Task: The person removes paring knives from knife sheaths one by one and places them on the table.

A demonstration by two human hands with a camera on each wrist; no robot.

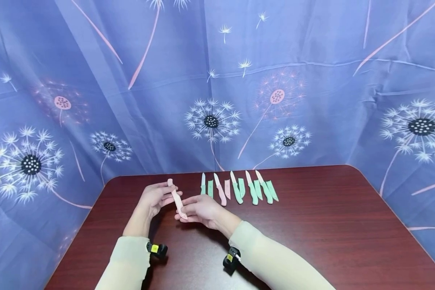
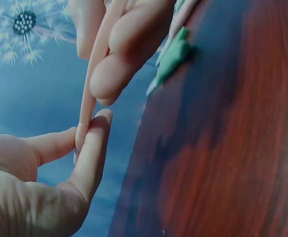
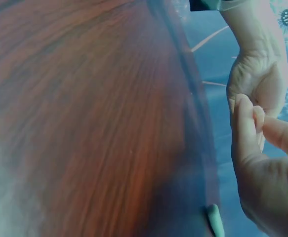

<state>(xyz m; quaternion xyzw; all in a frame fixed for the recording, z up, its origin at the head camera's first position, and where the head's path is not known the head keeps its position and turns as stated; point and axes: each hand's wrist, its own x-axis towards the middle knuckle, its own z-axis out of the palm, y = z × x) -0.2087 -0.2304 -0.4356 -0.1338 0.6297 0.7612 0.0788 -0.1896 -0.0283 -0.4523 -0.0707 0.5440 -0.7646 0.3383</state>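
A pink paring knife (image 1: 176, 198) is held up above the left part of the table, slanting between both hands. Its blade does not show; a pink sheath with a pointed tip seems to cover it. My left hand (image 1: 155, 199) pinches the far, rounded end between thumb and fingers. Fingers of my right hand (image 1: 203, 210) pinch the near, pointed end. In the left wrist view, the left hand (image 2: 50, 177) grips one end of the thin pink piece (image 2: 92, 84), with the right hand (image 2: 129, 49) higher up on it.
A row of bare-bladed knives lies along the table's back: a pink knife (image 1: 220, 190) and several green ones, such as one green knife (image 1: 251, 188). Beside them lie a pink sheath (image 1: 227, 189) and green sheaths (image 1: 210, 188). A blue dandelion-print curtain (image 1: 159, 121) hangs behind the brown table (image 1: 333, 225).
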